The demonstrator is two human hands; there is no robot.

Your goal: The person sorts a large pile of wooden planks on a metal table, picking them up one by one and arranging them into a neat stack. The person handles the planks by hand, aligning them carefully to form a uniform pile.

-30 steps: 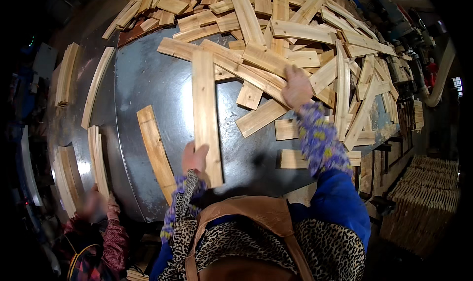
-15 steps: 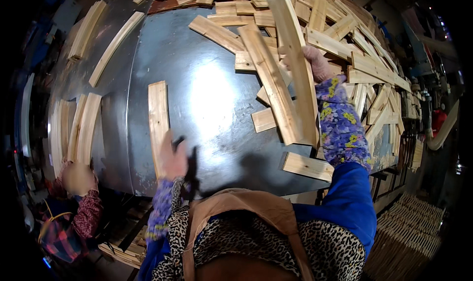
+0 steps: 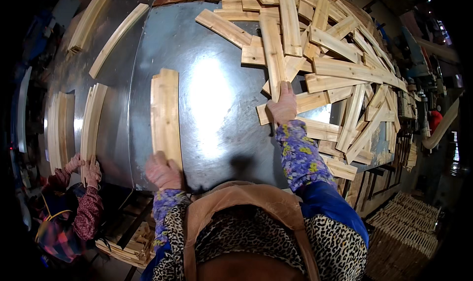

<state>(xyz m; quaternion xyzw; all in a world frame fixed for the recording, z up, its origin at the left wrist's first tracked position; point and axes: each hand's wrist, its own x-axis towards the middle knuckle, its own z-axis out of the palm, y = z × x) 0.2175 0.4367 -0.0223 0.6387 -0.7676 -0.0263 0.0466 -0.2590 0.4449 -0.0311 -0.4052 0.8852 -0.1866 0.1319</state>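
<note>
Two pale wooden boards lie side by side lengthwise on the metal table, left of the bright glare. My left hand is closed over their near ends, its fingers partly hidden by the back of the hand. Farther right, my right hand grips the near end of another wooden board, thumb and fingers pressed about it. That board stretches away from me along the left edge of a loose pile. Beside my right hand, a shorter board lies crosswise.
A heap of boards covers the right and far table. At left, a co-worker's hands hold a board stack; another stack stands beside it. A single board lies farther back. A bundle of strips stands lower right.
My right hand has left a long raised board and moved left onto another board's near end. My left hand, earlier open beside one board, is now closed over two. The co-worker's hands have moved.
</note>
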